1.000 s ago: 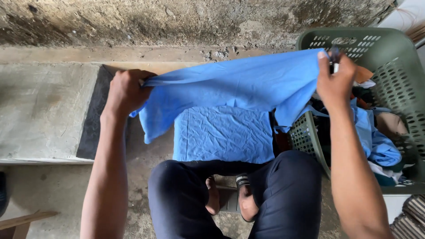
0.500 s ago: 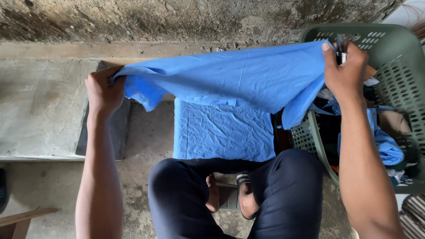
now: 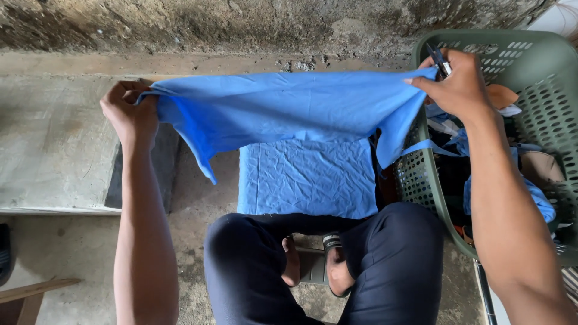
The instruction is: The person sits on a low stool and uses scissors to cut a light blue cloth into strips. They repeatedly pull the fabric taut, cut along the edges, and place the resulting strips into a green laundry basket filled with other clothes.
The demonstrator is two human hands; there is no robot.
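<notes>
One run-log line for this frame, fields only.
left hand: grips blue cloth | right hand: grips other end | cloth: stretched above folded blue cloth | green basket: at right

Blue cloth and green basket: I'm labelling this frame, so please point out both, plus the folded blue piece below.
Blue cloth (image 3: 283, 108), head view, middle of the stretched span.
Green basket (image 3: 542, 60), head view, perforated far wall.
Folded blue piece (image 3: 307, 180), head view, creased centre.

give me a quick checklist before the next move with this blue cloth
1. Left hand grips one end of the blue cloth: ok.
2. Right hand grips the other end: ok.
3. Cloth stretched level between the hands: not ok, a corner droops on the left.
4. Folded blue cloth lies flat below: ok.
5. Green basket within reach at the right: ok.
6. Small dark thing in the right hand's fingers: cannot tell what.
</notes>
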